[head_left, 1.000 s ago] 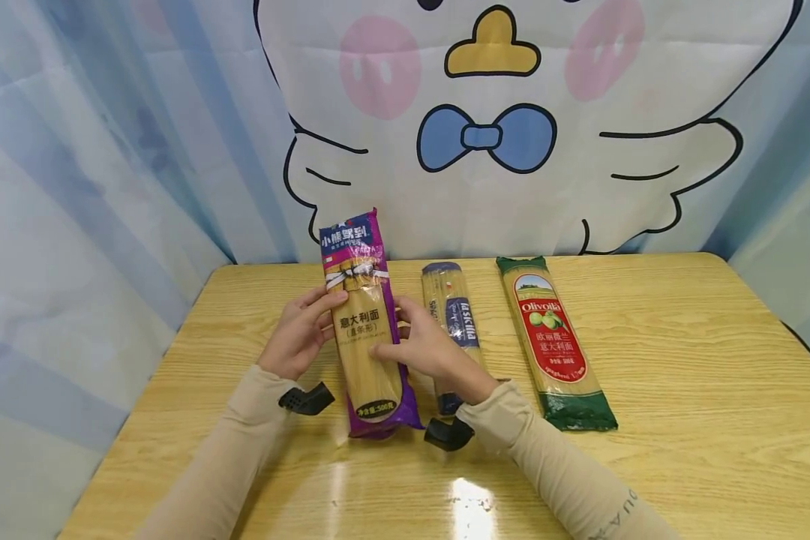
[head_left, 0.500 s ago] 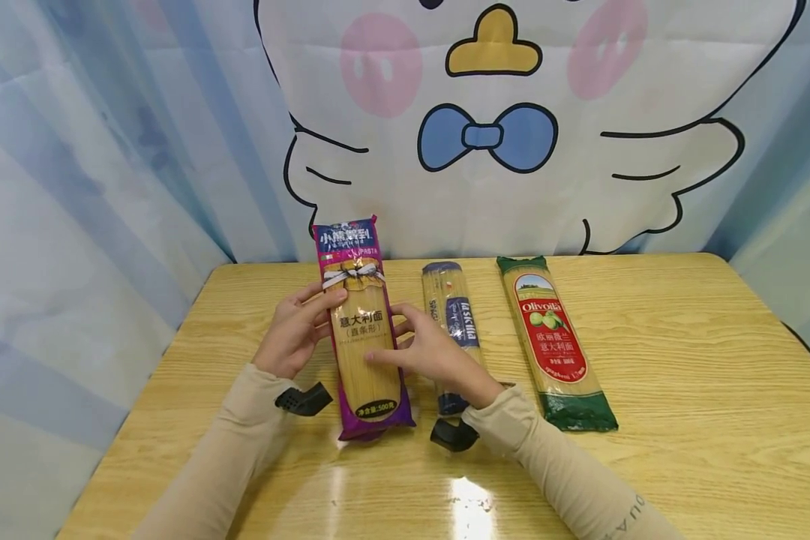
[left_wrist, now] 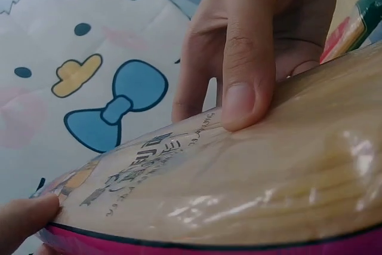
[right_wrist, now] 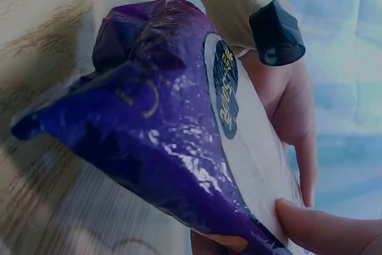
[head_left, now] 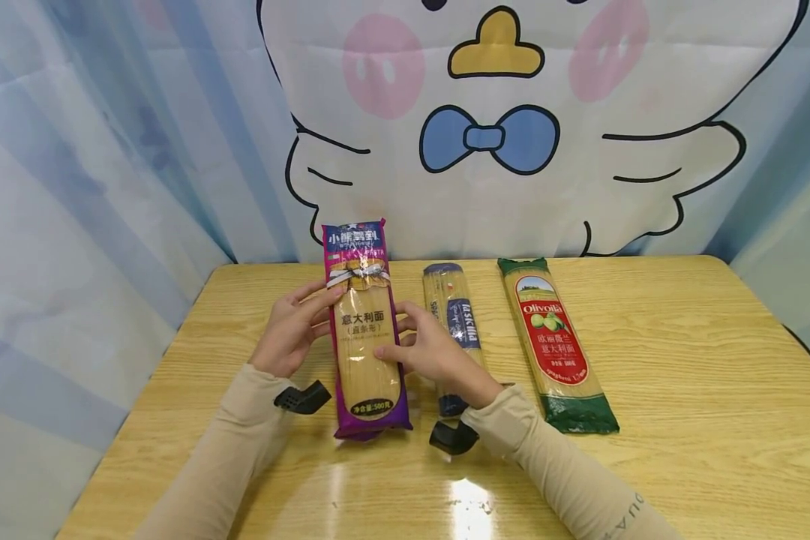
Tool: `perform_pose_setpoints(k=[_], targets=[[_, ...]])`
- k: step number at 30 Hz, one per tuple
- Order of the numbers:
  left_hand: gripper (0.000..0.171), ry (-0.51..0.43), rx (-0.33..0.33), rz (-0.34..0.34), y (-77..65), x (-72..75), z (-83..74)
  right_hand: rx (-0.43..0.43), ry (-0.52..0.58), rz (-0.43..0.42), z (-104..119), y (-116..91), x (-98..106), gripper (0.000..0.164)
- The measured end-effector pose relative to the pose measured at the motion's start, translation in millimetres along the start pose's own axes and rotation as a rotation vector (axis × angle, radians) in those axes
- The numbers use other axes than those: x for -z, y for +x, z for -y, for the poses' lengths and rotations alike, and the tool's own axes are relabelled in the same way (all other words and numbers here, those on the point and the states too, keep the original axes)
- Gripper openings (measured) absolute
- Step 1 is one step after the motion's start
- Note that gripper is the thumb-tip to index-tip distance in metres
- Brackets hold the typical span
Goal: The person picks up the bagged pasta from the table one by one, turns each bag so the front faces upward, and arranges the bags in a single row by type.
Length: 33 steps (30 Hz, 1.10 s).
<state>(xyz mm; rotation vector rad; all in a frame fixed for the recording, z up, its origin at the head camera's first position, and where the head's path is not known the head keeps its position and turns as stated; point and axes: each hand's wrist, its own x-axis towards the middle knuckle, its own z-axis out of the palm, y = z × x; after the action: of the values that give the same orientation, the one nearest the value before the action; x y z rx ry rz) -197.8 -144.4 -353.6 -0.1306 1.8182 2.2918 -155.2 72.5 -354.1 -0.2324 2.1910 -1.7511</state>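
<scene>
Both hands hold a long purple-edged spaghetti pack point(head_left: 364, 330) tilted up off the wooden table point(head_left: 682, 420), its lower end near the tabletop. My left hand point(head_left: 295, 330) grips its left side, thumb near the printed bow. My right hand point(head_left: 427, 349) grips the right side with the thumb laid across the front. In the left wrist view, the right thumb point(left_wrist: 245, 76) presses on the clear pack point(left_wrist: 239, 189). The right wrist view shows the pack's purple bottom end point(right_wrist: 161, 123) with my left hand point(right_wrist: 286, 106) behind it.
A blue-labelled spaghetti pack point(head_left: 451, 330) lies flat just right of my right hand. A green and red Olivoila pack point(head_left: 553, 345) lies further right. A cartoon-print curtain point(head_left: 486, 127) hangs behind the table. Black wrist camera mounts point(head_left: 302, 397) sit at both cuffs.
The purple pack has shifted slightly left and lower, and turned a little more upright. Both hands kept their hold and moved only slightly with it.
</scene>
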Motion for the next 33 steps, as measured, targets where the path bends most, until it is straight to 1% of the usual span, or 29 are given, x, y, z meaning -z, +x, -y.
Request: perform_pose_setpoints(k=[4, 7, 11, 19, 26, 33], targets=[[0.064, 0.058, 0.001, 0.019, 0.2, 1.3, -1.9, -0.023, 0.02, -0.023, -2, 3, 0, 0.067], [0.064, 0.077, -0.005, 0.02, 1.5, 0.0, -3.4, -0.039, 0.023, -0.045, -3, 5, 1, 0.071], [0.062, 0.078, -0.01, 0.013, 3.9, -1.1, -3.5, -0.046, 0.02, -0.056, -3, 8, 1, 0.072], [0.057, 0.094, 0.008, -0.011, 8.1, 3.0, 2.2, -0.037, -0.015, -0.057, -5, 14, -3, 0.064], [0.059, 0.091, 0.007, -0.005, 13.0, 6.6, 5.9, -0.063, 0.023, -0.053, -9, 20, -5, 0.062], [0.058, 0.109, 0.034, -0.018, 19.6, 9.8, 13.8, -0.084, 0.057, -0.041, -14, 22, -6, 0.062]])
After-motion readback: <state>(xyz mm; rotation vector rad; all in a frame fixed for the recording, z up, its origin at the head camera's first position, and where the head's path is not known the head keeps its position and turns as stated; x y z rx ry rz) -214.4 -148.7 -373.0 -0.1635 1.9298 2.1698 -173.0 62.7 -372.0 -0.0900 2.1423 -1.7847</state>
